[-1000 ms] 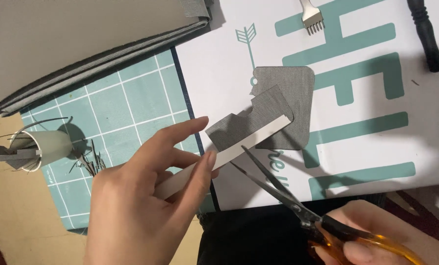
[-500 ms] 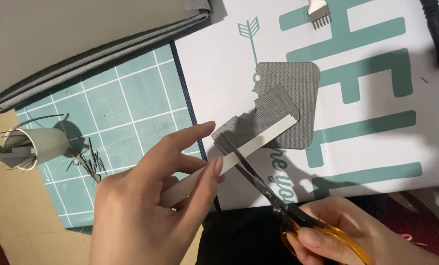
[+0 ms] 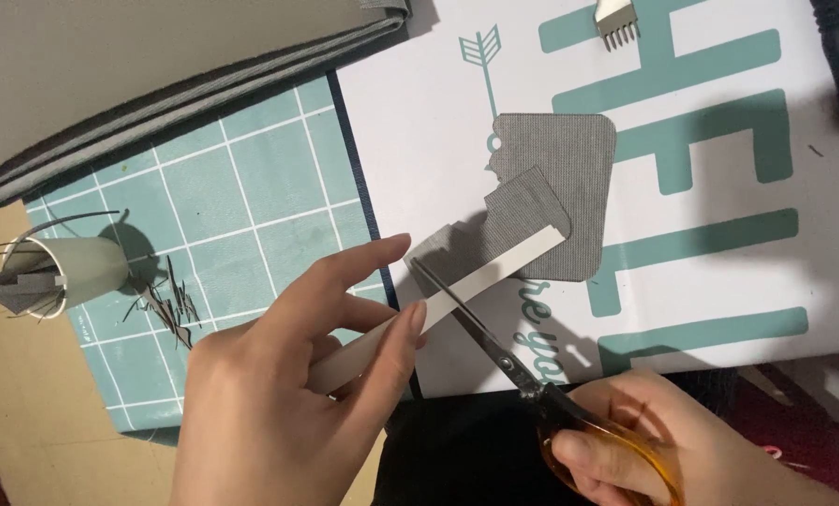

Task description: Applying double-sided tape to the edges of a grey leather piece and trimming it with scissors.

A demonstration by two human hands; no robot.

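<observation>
Two bare hands at work, left hand pinching a grey strip with a white edge, right hand gripping orange scissors, blades closed on the strip just beside the left fingertips, grey patch beyond.

Both hands bare; sleeves apparently unseen.

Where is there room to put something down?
Bare spots: the green mat between the cup and the white sheet, and that sheet right of the grey patch. It is crowded around the hands, strip and scissors.
</observation>
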